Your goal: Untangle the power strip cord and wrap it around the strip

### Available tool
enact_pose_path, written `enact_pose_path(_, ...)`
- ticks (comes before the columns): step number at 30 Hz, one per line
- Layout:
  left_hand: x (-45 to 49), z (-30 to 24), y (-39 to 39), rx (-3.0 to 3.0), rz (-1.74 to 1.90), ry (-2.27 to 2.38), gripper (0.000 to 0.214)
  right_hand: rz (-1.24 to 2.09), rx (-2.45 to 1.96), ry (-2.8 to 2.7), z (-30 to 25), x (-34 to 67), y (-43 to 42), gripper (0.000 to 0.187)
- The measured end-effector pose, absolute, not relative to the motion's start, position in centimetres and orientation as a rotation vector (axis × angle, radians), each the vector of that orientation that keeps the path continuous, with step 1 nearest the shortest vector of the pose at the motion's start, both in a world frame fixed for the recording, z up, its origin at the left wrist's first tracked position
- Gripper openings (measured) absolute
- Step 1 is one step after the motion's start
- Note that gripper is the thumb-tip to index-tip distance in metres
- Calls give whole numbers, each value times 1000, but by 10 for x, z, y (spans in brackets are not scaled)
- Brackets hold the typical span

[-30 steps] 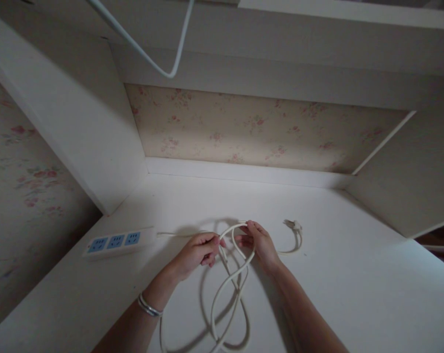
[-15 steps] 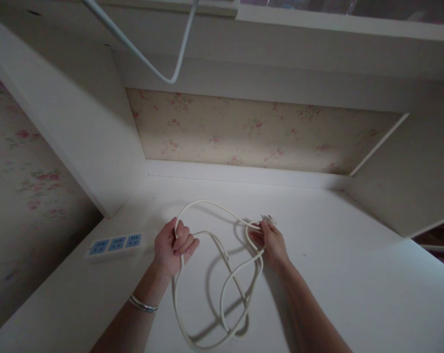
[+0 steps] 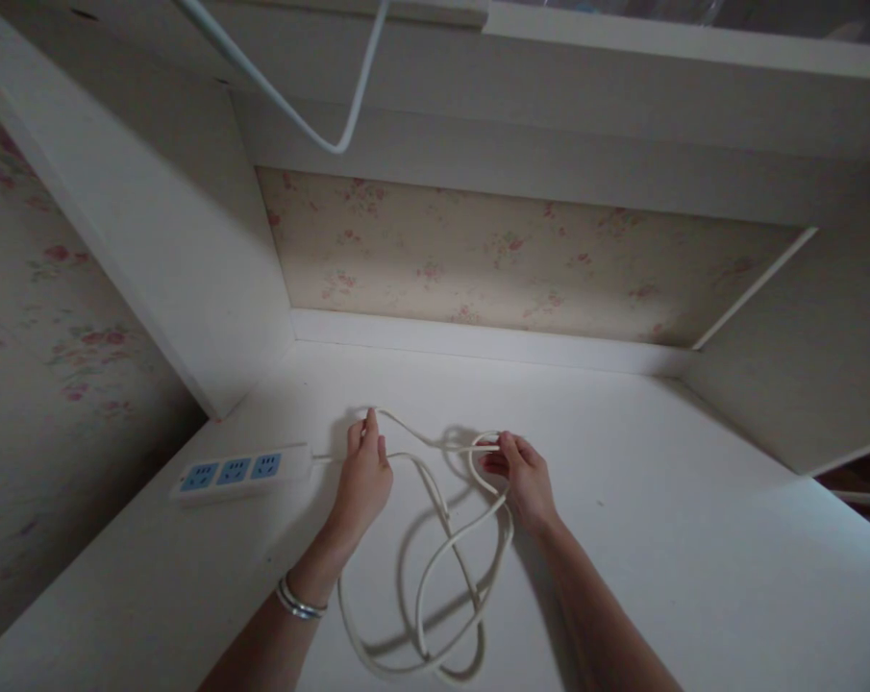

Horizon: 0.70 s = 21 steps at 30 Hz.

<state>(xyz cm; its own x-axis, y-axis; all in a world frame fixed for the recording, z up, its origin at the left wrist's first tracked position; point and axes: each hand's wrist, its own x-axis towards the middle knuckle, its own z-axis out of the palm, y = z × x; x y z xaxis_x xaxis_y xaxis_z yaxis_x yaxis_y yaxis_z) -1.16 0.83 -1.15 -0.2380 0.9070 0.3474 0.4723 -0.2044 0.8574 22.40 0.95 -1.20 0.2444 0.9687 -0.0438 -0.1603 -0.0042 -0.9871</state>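
Observation:
A white power strip [image 3: 236,471] with blue socket faces lies on the white desktop to the left. Its long cream power cord [image 3: 455,543] runs right from the strip and lies in loose, crossing loops between my hands. My left hand [image 3: 364,471], palm down with silver bangles at the wrist, pinches the far stretch of the cord. My right hand [image 3: 525,476] grips the cord at the right side of the loops, where strands meet at the fingertips. The plug is hidden from view now.
White side panels [image 3: 153,231] stand left and right of the desktop [image 3: 665,538]. Behind is floral wallpaper [image 3: 435,259] above a low white ledge. A shelf [image 3: 550,125] overhangs the desk, and a pale bent rod or cable [image 3: 334,144] hangs down at the upper left.
My left hand has turned from a fist round the cord to a palm-down pinch, moving slightly right and farther away. The far cord loop has dropped lower. The plug by my right hand has gone out of sight.

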Motion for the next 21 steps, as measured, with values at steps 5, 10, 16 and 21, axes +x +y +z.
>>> enact_pose_path(5,-5,-6,-4,2221,1207,1882,42,1213,-1120,-987,-5,214,2,44)
enact_pose_path(10,6,10,-18,2534,924,1600,28,1286,-1051,-1090,-4,208,-2,44)
enact_pose_path(16,11,11,-21,2488,803,1455,15,1294,-1050,-1216,-3,205,-4,44)
enact_pose_path(21,8,5,-13,2301,946,1461,18,1254,-1142,-1108,-3,210,-2,42)
